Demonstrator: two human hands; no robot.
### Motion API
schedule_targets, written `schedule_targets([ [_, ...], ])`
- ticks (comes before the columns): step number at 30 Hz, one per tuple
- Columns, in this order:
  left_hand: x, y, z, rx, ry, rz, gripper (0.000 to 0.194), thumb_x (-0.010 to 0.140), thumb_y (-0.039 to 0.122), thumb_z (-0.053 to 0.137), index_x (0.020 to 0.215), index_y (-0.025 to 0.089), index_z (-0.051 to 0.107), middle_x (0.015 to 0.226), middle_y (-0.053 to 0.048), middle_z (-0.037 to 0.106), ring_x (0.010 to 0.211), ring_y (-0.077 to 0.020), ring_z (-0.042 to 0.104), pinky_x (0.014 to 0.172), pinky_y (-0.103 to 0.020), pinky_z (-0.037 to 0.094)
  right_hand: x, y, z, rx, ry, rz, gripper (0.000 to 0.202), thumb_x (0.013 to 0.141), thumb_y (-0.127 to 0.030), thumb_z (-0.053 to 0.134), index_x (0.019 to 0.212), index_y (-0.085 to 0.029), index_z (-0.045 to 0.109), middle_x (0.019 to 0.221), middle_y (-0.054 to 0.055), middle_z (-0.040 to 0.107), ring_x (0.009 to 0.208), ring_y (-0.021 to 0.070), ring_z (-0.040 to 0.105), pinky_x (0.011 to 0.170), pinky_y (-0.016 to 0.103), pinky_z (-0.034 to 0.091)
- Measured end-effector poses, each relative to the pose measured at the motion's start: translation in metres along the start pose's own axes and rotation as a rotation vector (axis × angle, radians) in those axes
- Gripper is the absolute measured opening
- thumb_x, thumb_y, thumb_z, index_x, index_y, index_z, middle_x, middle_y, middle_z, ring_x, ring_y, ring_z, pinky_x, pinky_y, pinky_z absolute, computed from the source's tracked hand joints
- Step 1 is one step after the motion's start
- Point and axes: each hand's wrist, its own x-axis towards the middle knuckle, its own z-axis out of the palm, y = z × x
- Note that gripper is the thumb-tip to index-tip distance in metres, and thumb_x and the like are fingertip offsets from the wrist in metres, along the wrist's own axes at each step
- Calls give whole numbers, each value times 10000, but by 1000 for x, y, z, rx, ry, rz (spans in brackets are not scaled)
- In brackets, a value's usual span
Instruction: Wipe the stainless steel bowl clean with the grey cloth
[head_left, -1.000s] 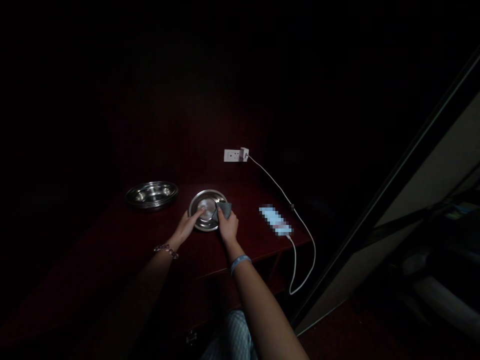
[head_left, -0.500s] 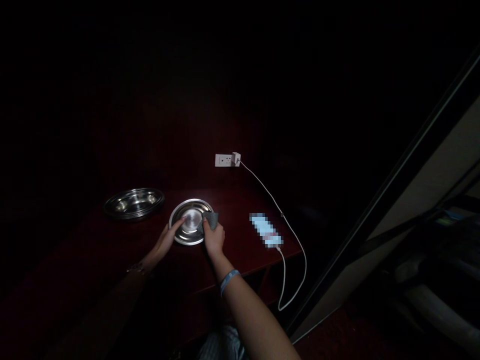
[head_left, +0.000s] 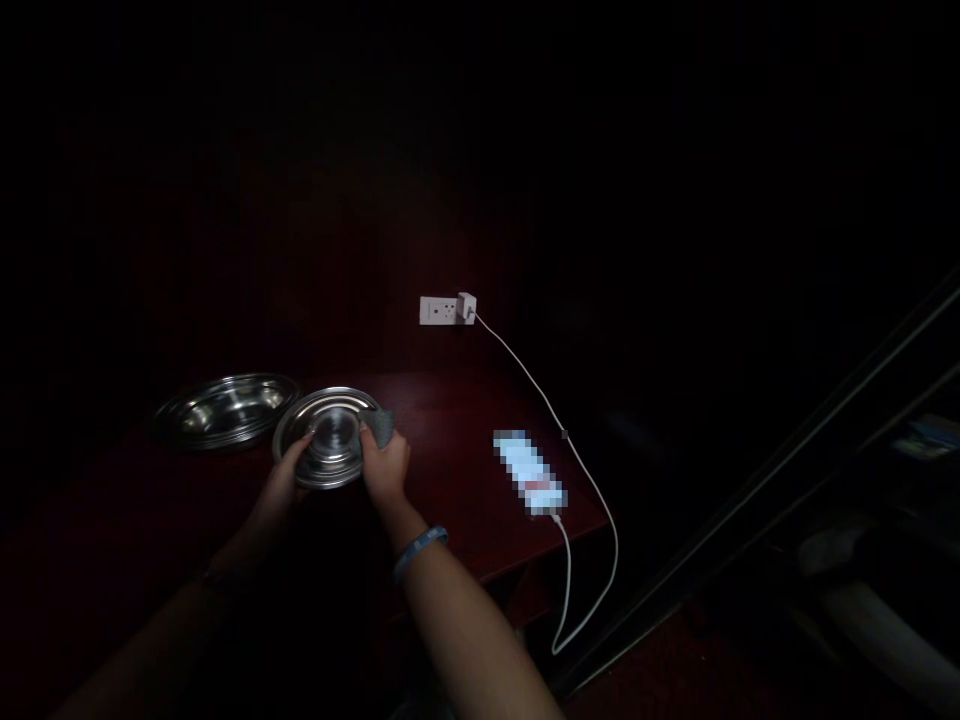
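A round metal plate (head_left: 334,433) is held above the dark red table (head_left: 457,500), its shiny inside facing up. My left hand (head_left: 281,482) grips its left rim, thumb over the edge and the other fingers mostly hidden beneath. On the right side of the plate, my right hand (head_left: 386,467) pinches a grey cloth (head_left: 382,427) against the rim. Just left of the plate rest stacked larger metal dishes (head_left: 232,410), close to or behind its rim.
A phone with a blurred screen (head_left: 529,472) lies at the table's right. Its white cable (head_left: 541,392) loops past the table edge to a charger (head_left: 466,305) in the wall socket (head_left: 437,311).
Both hands and the plate have moved left in view, nearer the stacked dishes. The view has shifted and tilted slightly. The cloth is still at the plate's right side.
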Motion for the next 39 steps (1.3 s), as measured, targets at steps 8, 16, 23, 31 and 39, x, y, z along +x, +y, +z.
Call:
schedule_targets([
  [8, -14, -4, 3, 195, -129, 3, 404, 810, 273, 668, 1201, 183, 623, 987, -78, 753, 814, -185, 731, 583, -209, 577, 0, -2, -14, 76, 97, 33, 201, 882, -357, 601, 909, -208, 735, 886, 57, 765, 824, 197, 726, 713, 244, 530],
  [16, -16, -6, 2, 385, -152, 96, 501, 765, 258, 718, 1244, 175, 602, 1182, -129, 707, 1075, -260, 684, 811, -311, 595, -3, -1, -16, 24, 109, 0, 201, 884, -347, 606, 911, -204, 744, 893, 69, 767, 834, 206, 730, 746, 249, 531],
  [23, -4, -15, -2, 395, -93, 193, 507, 734, 191, 738, 1223, 155, 608, 1227, -121, 691, 1239, -262, 588, 1087, -402, 431, -3, 3, -16, 34, 126, -32, 185, 874, -327, 618, 916, -195, 741, 917, 78, 770, 850, 204, 732, 743, 245, 526],
  [31, 3, -18, 3, 329, -56, 227, 446, 702, 100, 693, 1144, 132, 648, 1216, -122, 697, 1248, -268, 580, 1103, -414, 411, -6, 11, -16, 25, 112, 15, 223, 881, -352, 607, 916, -180, 744, 936, 94, 769, 875, 206, 731, 744, 235, 520],
  [39, 8, -19, 2, 389, -180, 326, 359, 671, 272, 719, 1004, 142, 684, 1041, -121, 753, 1118, -284, 658, 1031, -414, 465, -11, 16, -23, -87, 89, 3, 284, 905, -380, 571, 935, -162, 751, 926, 114, 766, 860, 214, 730, 722, 234, 512],
])
